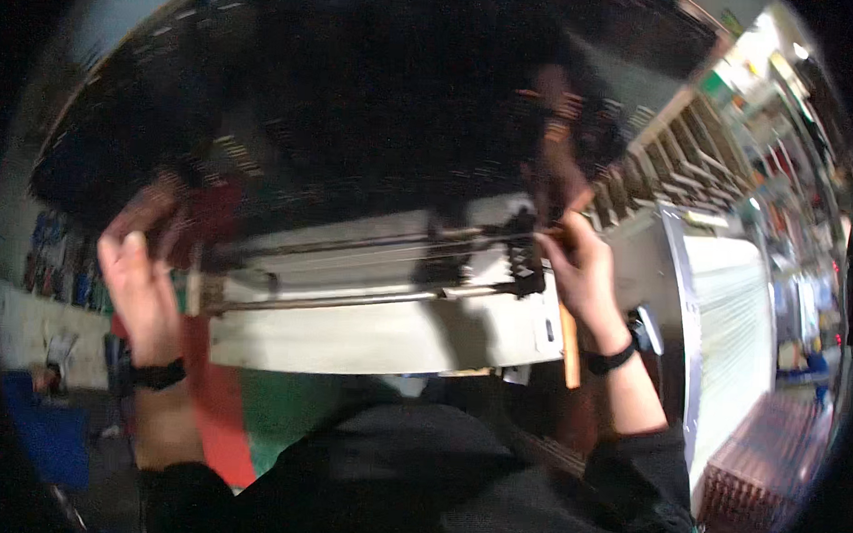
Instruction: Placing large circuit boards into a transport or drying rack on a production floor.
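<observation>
Two hands at the near corners of a big dark panel

The glossy dark panel (385, 96) fills the view from 10 to 1 o'clock, its lower edge sloping above a white bed (349, 344) in the middle. A metal rod (359, 302) runs along the bed toward 3 o'clock. The bed's near edge bows across the view; between it and the person's dark clothing (381, 481), open room shows at 7 o'clock over a red and green floor (285, 407). At 3 o'clock it is tighter: an orange strip (570, 351) lies just beside the bed's end, and a ribbed white panel (730, 324) stands farther out.

The left hand (142, 289) is at 9 o'clock, forearm rising from 7, fingers pointing to 12 near the dark panel's corner. Blur hides whether they pinch it. The right hand (586, 272) is at 3 o'clock, forearm coming up from 4 and wrist angled toward 11. Its thumb stands apart from the fingers, which are at the panel's other near corner; their grip cannot be told.
</observation>
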The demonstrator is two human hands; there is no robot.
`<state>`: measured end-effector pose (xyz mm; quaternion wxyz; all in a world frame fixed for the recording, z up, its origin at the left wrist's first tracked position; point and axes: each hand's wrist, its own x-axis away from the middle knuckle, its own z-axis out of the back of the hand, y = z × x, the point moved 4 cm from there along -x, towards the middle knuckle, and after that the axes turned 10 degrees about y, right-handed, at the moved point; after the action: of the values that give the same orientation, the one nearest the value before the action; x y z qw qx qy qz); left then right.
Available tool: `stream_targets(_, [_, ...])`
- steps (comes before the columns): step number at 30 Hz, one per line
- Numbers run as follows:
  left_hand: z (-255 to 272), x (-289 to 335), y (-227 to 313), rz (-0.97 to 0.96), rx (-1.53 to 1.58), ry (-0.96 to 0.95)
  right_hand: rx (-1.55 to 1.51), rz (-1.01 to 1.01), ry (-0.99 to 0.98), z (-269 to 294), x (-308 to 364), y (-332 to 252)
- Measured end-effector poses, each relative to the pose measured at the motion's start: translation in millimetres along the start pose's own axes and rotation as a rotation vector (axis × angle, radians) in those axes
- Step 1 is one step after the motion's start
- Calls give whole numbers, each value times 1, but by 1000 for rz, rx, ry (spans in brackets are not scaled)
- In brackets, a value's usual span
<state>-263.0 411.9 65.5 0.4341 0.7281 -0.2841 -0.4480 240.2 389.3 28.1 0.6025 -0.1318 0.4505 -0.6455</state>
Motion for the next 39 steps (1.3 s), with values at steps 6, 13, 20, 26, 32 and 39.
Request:
stream_targets(6, [-18,0,4,-60,17,-79,113,39,-24,8,4,1])
stream_targets(13, [-11,10,-2,-27,-13,-19,137,19,119,4,7,6])
stream_targets(20, [-17,10,1,29,99,31,-86,43,45,42,13,4])
stream_targets(26, [-10,18,-8,16,29,33,182,190,-22,31,8,-5])
stream_targets(32, [12,12,-11,-3,100,-104,115,81,-69,14,3,-4])
stream_targets(39, [5,14,-9,-21,-96,-207,154,-40,-138,29,9,-1])
